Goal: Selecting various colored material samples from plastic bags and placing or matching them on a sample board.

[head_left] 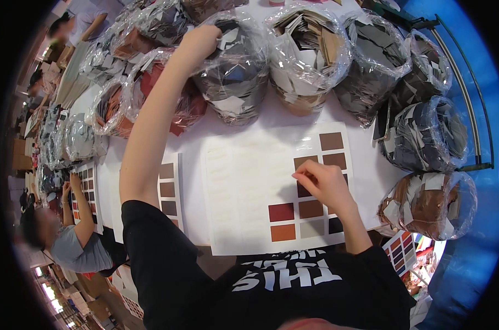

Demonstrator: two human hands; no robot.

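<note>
My left hand (204,42) reaches out to the rim of a clear plastic bag (234,71) full of dark grey swatches. Its fingers are curled in at the bag's mouth, and their tips are partly hidden. My right hand (325,182) hovers over a large white sheet (244,181), thumb and fingers pinched together; anything between them is too small to make out. Coloured rectangles sit in columns on the sheet's right part: a brown swatch (331,141) at the top, a dark red swatch (281,212) and an orange swatch (283,232) lower down. The right hand covers part of them.
More bags of swatches line the table's far side, among them a tan one (307,66) and a grey one (373,60). A brown bag (425,206) stands at the right edge. Another swatch sheet (168,190) lies left. A co-worker (79,236) works further left.
</note>
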